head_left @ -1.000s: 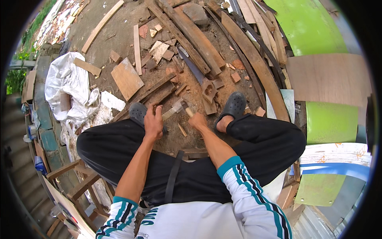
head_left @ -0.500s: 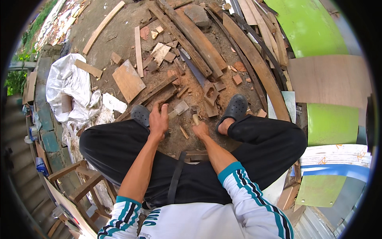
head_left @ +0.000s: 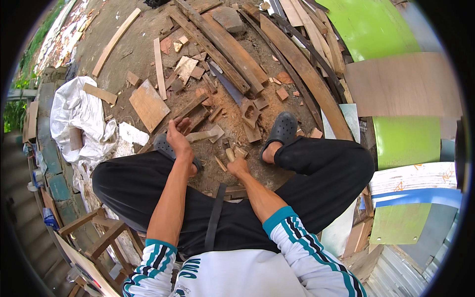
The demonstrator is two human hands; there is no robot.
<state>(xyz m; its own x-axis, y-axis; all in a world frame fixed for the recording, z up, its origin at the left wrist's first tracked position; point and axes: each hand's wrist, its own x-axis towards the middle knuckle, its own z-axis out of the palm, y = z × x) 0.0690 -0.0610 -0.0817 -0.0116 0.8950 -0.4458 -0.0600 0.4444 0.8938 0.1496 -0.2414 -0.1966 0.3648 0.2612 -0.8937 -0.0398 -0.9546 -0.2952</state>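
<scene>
While we are sitting over the brown dirt ground, our hands are working well apart near its closest edge, between the two dark grey perforated rubber clogs. Our right hand is gripping a short hand tool with a pale wooden handle and a small dark head. Our left hand is loosely curling its fingers beside a pale narrow wooden strip with a wider squarish end; whether it is pinching the strip or merely touching it, we are not managing to tell. The strip is pointing from that hand toward the middle of the ground, its wide end leading.

In our judgement, good work here is depending on a steady strip: we are wanting it braced flat, with our left fingers lying clear of the tool's line. Because our feet are flanking the work, a slip is likely heading toward a clog, so we are favouring short, controlled strokes. We are also minding the blue-grey handsaw with a wooden grip, which is lying farther out, toward the ground's far edge among the scraps.
</scene>
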